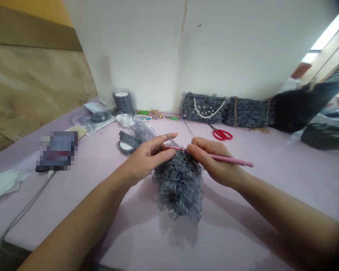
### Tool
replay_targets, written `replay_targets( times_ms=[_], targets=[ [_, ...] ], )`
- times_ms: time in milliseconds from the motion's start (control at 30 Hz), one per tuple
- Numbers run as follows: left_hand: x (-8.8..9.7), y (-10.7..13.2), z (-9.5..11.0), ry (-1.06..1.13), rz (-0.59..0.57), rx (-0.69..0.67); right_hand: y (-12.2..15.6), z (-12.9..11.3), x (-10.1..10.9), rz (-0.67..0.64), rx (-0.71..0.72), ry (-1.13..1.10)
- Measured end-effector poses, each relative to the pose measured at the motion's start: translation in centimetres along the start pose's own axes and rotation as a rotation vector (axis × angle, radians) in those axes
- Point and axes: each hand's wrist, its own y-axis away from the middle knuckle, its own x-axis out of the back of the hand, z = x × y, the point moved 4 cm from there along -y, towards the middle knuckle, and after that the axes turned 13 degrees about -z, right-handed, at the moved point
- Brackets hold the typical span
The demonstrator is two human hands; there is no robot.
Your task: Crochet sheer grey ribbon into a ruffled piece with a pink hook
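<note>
A pink crochet hook (pixel 228 159) lies in my right hand (pixel 211 160), pinched between thumb and fingers. Its shaft passes through the top edge of a ruffled piece of dark grey sheer ribbon (pixel 179 184), and its tip end is by the fingers of my left hand (pixel 147 156). That hand grips the piece's upper left edge with its thumb, while the index finger reaches out with a strand of ribbon across it. The ruffles hang down toward me over the table. Behind my left hand lies a spool of grey ribbon (pixel 126 146).
On the pink-covered table (pixel 285 180) are red-handled scissors (pixel 222 134), a ruffled bag with a pearl strand (pixel 205 109) and another with chains (pixel 245 113). Stacked spools (pixel 123 101) stand at the back left. A cabled phone (pixel 59 150) and crumpled tissue (pixel 7 182) lie left.
</note>
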Motion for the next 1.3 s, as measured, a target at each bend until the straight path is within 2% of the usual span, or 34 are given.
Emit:
replay_targets(
  times_ms=[167, 233, 300, 367, 500, 633, 800, 967, 1133, 1300],
  targets=[
    [-0.6, 0.1, -0.6, 0.286, 0.049, 0.132, 0.3, -0.4, -0.7, 0.017, 0.052, 0.149],
    [-0.9, 0.1, -0.4, 0.2, 0.072, 0.087, 0.5, -0.7, -1.1, 0.032, 0.128, 0.263],
    [-1.4, 0.1, -0.1, 0.043, 0.115, -0.017, 0.6, -0.8, -1.6, 0.066, 0.191, 0.431],
    [-2.0, 0.0, -0.3, -0.002, 0.182, -0.076, 0.8, -0.7, -2.0, 0.123, 0.212, 0.63],
    [-2.8, -0.3, -1.6, 0.291, 0.27, -0.038, 0.7, 0.1, -2.5, 0.203, 0.238, 0.861],
    [-2.8, -0.5, -2.1, 0.418, 0.212, 0.041, 0.7, 0.7, -2.4, 0.204, 0.359, 0.819],
    [-1.7, -0.2, -1.6, 0.375, 0.157, 0.009, 0.8, 0.4, -1.6, 0.141, 0.466, 0.674],
    [-0.8, -0.1, -1.3, 0.324, 0.045, 0.092, 0.7, -0.1, -0.9, 0.021, 0.513, 0.669],
    [0.4, 0.1, -1.0, 0.277, 0.032, 0.181, 0.7, -0.6, -0.3, -0.066, 0.539, 0.672],
    [1.1, 0.2, -0.9, 0.294, -0.034, 0.235, 0.7, -0.6, -0.1, -0.138, 0.521, 0.621]
  ],
)
